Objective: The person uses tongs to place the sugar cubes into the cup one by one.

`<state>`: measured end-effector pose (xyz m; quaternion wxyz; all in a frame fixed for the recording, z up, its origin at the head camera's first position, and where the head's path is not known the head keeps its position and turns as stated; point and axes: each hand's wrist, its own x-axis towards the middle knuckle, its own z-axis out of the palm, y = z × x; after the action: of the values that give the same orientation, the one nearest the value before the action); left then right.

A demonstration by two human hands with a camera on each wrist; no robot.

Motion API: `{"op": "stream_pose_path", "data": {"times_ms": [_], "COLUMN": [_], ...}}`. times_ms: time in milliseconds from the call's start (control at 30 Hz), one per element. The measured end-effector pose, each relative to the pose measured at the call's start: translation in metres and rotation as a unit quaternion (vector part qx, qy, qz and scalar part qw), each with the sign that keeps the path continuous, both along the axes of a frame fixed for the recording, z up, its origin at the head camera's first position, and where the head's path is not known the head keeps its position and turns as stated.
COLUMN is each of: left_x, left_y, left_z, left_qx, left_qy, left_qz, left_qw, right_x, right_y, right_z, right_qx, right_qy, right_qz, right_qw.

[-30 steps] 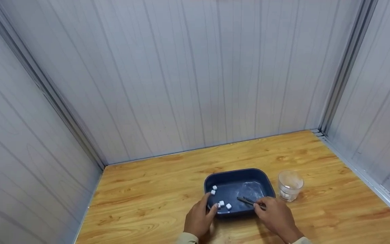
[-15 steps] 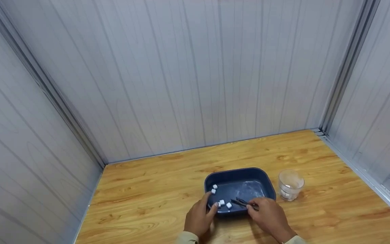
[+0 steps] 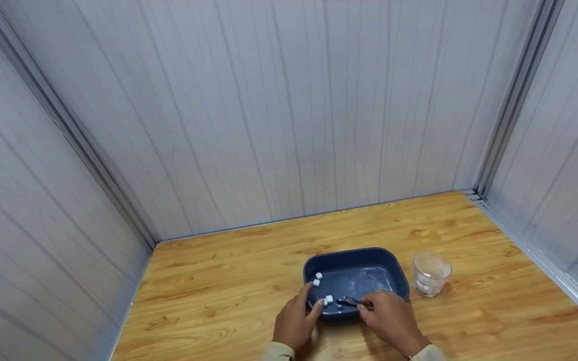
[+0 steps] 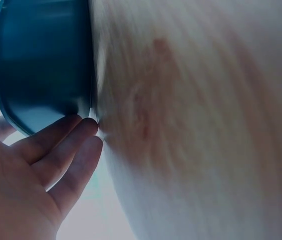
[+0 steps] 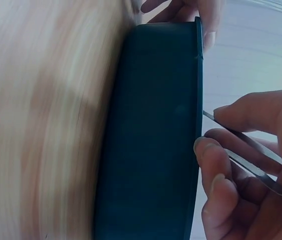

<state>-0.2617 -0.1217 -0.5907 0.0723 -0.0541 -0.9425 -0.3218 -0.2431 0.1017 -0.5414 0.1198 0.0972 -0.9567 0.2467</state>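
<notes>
On the desk (image 3: 208,291), before the wall (image 3: 279,125), the glass (image 3: 431,273) is being supported right of the tray (image 3: 356,258), in whose left part cubes (image 3: 329,299) are being contained, while its near left corner is being held by the left grip (image 3: 294,321) and tweezers (image 3: 351,301) over its near side by the right grip (image 3: 392,317).

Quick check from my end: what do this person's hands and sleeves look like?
The left hand and right hand are both bare human hands, with no glove or ring showing. Each wrist runs into a light beige sleeve: the left cuff and right cuff show at the head view's bottom edge. No marking is visible on either.
</notes>
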Motion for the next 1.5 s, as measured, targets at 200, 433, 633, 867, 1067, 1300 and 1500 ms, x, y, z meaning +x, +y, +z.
{"op": "stream_pose_path", "data": {"times_ms": [200, 433, 633, 867, 1067, 1300, 1500], "left_x": [-0.0008, -0.0018, -0.0023, -0.0022, -0.0005, -0.0002, -0.0005], "left_y": [-0.0003, -0.0007, -0.0003, -0.0008, -0.0007, -0.0003, -0.0004], "left_z": [0.0010, 0.0017, 0.0028, 0.0014, -0.0002, -0.0003, -0.0014], "left_qx": [-0.005, 0.000, 0.000, 0.000, -0.003, -0.006, -0.007], "left_qy": [0.001, -0.011, -0.009, -0.007, 0.004, 0.011, 0.015], "left_qz": [-0.002, -0.005, -0.006, -0.003, -0.001, 0.001, 0.000], "left_qw": [1.0000, 0.9999, 0.9999, 1.0000, 1.0000, 0.9999, 0.9999], "right_x": [-0.0013, -0.0061, -0.0059, -0.0066, -0.0068, -0.0069, -0.0068], "right_y": [-0.0018, -0.0042, -0.0061, -0.0081, -0.0072, -0.0056, -0.0045], "right_z": [0.0018, 0.0073, 0.0054, 0.0044, 0.0020, -0.0001, 0.0002], "right_qx": [0.012, 0.035, 0.050, 0.042, 0.030, 0.012, 0.006], "right_qy": [0.005, 0.015, 0.028, 0.019, 0.033, 0.038, 0.036], "right_qz": [0.006, 0.054, 0.058, 0.067, 0.080, 0.090, 0.076], "right_qw": [1.000, 0.998, 0.997, 0.997, 0.996, 0.995, 0.996]}}
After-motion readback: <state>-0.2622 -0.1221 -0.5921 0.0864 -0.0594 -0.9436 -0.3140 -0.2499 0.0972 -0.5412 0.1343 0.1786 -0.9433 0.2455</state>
